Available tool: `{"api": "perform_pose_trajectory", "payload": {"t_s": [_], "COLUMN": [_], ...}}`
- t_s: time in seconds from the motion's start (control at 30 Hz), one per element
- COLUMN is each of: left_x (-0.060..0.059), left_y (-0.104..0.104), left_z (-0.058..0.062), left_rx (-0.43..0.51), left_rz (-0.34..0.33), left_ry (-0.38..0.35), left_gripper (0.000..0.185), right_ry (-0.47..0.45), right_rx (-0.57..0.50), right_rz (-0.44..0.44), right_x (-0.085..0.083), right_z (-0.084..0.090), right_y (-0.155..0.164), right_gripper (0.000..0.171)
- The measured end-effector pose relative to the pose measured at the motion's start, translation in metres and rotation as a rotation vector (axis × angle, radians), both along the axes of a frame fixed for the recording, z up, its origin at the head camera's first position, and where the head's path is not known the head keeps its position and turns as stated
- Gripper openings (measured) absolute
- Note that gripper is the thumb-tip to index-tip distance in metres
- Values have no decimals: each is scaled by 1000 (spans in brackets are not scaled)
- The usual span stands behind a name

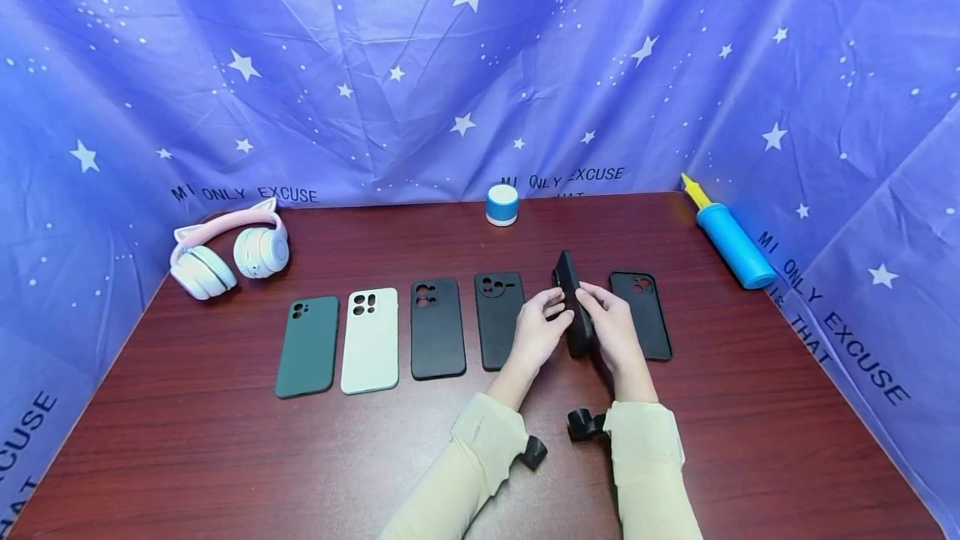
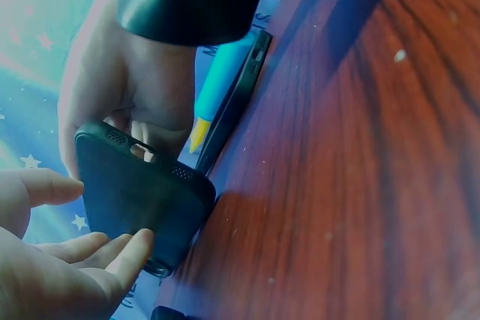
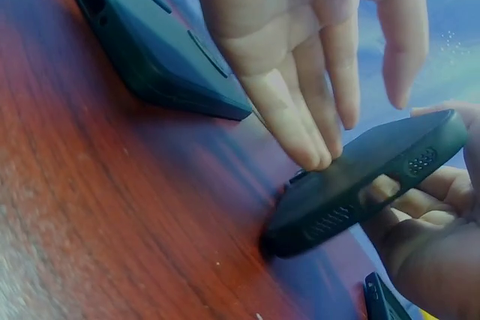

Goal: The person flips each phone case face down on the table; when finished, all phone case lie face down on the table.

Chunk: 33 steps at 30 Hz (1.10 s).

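Observation:
A black phone case point(image 1: 576, 325) stands on its edge above the table, its open side toward my right hand point(image 1: 611, 323). That hand grips it, with fingers curled in behind the wall in the left wrist view. My left hand point(image 1: 536, 327) touches the case's outer back with nearly straight fingers point(image 3: 300, 140); its thumb is at the case's edge in the left wrist view. Left of the hands lies a black case with a round camera ring point(image 1: 501, 332). Another black case point(image 1: 647, 327) lies hollow side up, partly hidden by my right hand.
Farther left lie a black case point(image 1: 438, 340), a pale case point(image 1: 371, 348) and a dark green case point(image 1: 307, 352). White cat-ear headphones point(image 1: 232, 252), a blue and white cylinder point(image 1: 502, 205) and a blue hand pump point(image 1: 735, 246) sit along the back, before a starry curtain point(image 1: 420, 107).

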<state>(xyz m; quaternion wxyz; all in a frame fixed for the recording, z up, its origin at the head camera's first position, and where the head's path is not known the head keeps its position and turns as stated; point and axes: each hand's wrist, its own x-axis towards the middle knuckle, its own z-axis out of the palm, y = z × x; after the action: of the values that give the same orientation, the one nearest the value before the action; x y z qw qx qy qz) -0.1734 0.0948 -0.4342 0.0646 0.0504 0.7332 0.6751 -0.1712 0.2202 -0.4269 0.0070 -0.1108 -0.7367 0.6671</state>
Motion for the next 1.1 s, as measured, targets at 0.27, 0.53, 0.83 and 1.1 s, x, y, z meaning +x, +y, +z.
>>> {"api": "perform_pose_trajectory", "payload": {"t_s": [0.27, 0.53, 0.83, 1.1], "left_x": [0, 2, 2, 0], "left_y": [-1, -1, -1, -1], "left_z": [-1, 1, 0, -1], "left_rx": [-63, -107, -138, -192], "left_rz": [-6, -4, -7, 4], "left_ry": [-40, -71, -91, -88], "left_gripper": [49, 58, 61, 63], "right_ry": [41, 45, 22, -17], "right_rx": [-15, -11, 4, 162], "right_rz": [-17, -38, -44, -85], "right_x": [-1, -1, -1, 0], "right_z": [-3, -4, -4, -3], "right_y": [3, 6, 10, 13], "right_gripper": [41, 39, 39, 38]}}
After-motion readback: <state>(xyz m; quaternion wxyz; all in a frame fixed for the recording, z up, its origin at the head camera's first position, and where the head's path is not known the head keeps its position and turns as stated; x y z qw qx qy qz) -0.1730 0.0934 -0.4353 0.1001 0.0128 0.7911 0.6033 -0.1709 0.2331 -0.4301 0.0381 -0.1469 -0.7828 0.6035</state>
